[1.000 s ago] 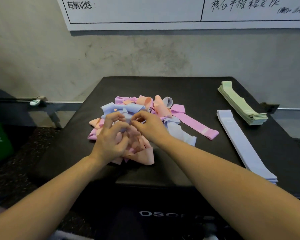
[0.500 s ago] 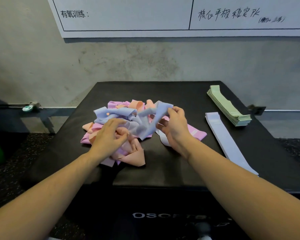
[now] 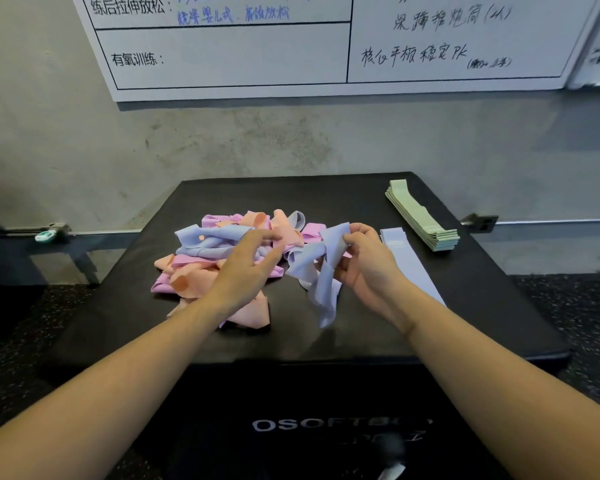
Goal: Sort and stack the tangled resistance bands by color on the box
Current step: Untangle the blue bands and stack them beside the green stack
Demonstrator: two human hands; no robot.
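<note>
A tangled pile of blue, pink and orange resistance bands (image 3: 219, 258) lies on the middle of the black padded box (image 3: 326, 199). My right hand (image 3: 368, 265) grips a light blue band (image 3: 321, 271) that is lifted off the pile's right side, its loose end hanging toward the box. My left hand (image 3: 246, 268) hovers over the pile with its fingers spread, fingertips near the blue band. To the right lie a flat stack of blue bands (image 3: 407, 261) and a stack of green bands (image 3: 421, 216).
The box stands against a grey wall with a whiteboard (image 3: 291, 46) above. Dark speckled floor lies on both sides. A small teal object (image 3: 45, 236) sits on a rail at the left. A metal bracket (image 3: 480, 221) is at the right by the wall.
My right hand has pulled the blue band free of the pile and moved it right. My left hand has let go of the pile and opened its fingers. The view has tilted up.
</note>
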